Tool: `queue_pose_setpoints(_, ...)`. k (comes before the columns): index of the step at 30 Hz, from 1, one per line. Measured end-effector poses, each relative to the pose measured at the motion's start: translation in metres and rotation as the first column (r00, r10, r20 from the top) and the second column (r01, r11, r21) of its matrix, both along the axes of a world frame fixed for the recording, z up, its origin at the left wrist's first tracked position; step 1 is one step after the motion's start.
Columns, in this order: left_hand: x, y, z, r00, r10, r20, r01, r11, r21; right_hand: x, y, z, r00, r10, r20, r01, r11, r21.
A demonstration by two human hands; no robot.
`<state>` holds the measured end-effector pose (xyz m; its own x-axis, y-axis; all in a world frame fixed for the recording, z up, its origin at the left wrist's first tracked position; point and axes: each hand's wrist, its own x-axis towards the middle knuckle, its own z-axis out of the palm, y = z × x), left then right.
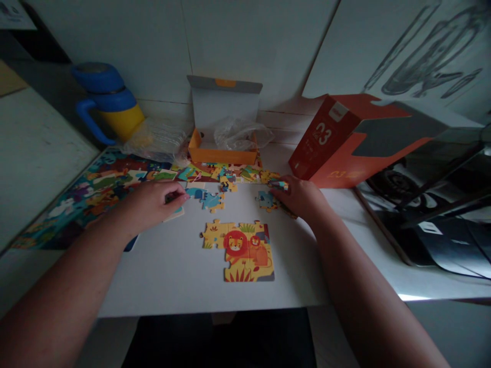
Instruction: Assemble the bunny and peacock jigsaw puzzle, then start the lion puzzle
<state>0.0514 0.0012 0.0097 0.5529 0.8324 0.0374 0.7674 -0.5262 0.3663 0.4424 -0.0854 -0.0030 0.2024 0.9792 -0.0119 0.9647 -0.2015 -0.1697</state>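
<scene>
Fingers pinched, my left hand (155,202) is at the edge of a blue jigsaw puzzle piece (195,193), left of centre. Close by on its right lies another blue puzzle piece (212,201). My right hand (301,198) is closed on a small puzzle piece (283,185), partly covered by the fingers. Just below its fingertips is a piece with a blue animal (265,199). Nearer me lies a joined puzzle section (251,255) with a large and a small lion, extended at its upper left by yellow pieces (215,234).
Loose pieces (245,174) lie before an open orange box (222,155) holding clear plastic. A colourful picture sheet (72,199) spreads at left, near a blue-and-yellow jug (120,117). A red box (326,143) and a black appliance (433,240) stand at right.
</scene>
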Motion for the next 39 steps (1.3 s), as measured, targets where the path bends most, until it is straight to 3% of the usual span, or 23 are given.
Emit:
queue_pose_setpoints(3, 0.000, -0.001, 0.001, 1.000, 0.001, -0.015, -0.001, 1.000, -0.018, -0.003, -0.002, 0.003, 0.993, 0.092, -0.068, -0.091, 0.996, 0.016)
queue_pose_setpoints(7, 0.000, -0.002, 0.001, 1.000, 0.002, -0.017, -0.002, 1.000, -0.019, 0.000, -0.002, 0.004, 0.999, -0.033, 0.009, 0.032, 0.997, 0.064)
queue_pose_setpoints(10, 0.000, -0.001, 0.000, 1.000, -0.010, -0.016, 0.010, 1.000, -0.010, 0.006, -0.002, 0.001, 0.997, -0.076, 0.019, 0.076, 0.997, -0.004)
queue_pose_setpoints(14, -0.001, 0.000, -0.001, 0.999, -0.033, -0.030, 0.032, 0.999, -0.012, 0.007, -0.002, -0.005, 0.989, 0.074, -0.132, -0.072, 0.997, 0.021)
queue_pose_setpoints(16, -0.001, -0.001, 0.000, 0.999, -0.042, -0.032, 0.041, 0.999, -0.019, 0.007, -0.003, -0.007, 0.985, 0.107, -0.134, -0.102, 0.994, 0.044)
queue_pose_setpoints(21, 0.002, -0.005, 0.004, 0.999, -0.031, -0.015, 0.030, 0.999, -0.019, 0.013, -0.007, -0.010, 0.991, -0.105, 0.082, 0.107, 0.994, -0.021)
queue_pose_setpoints(24, 0.002, -0.006, 0.004, 0.999, -0.040, -0.023, 0.040, 0.999, -0.010, 0.017, -0.008, -0.013, 0.977, -0.166, 0.132, 0.175, 0.982, -0.064)
queue_pose_setpoints(32, -0.001, -0.004, 0.000, 0.998, -0.056, 0.002, 0.056, 0.998, 0.037, 0.017, -0.007, -0.015, 0.964, -0.245, 0.106, 0.253, 0.965, -0.069)
queue_pose_setpoints(39, -0.001, -0.003, 0.001, 0.999, -0.047, -0.003, 0.047, 0.999, 0.005, 0.015, -0.011, -0.011, 0.971, -0.227, 0.076, 0.231, 0.971, -0.064)
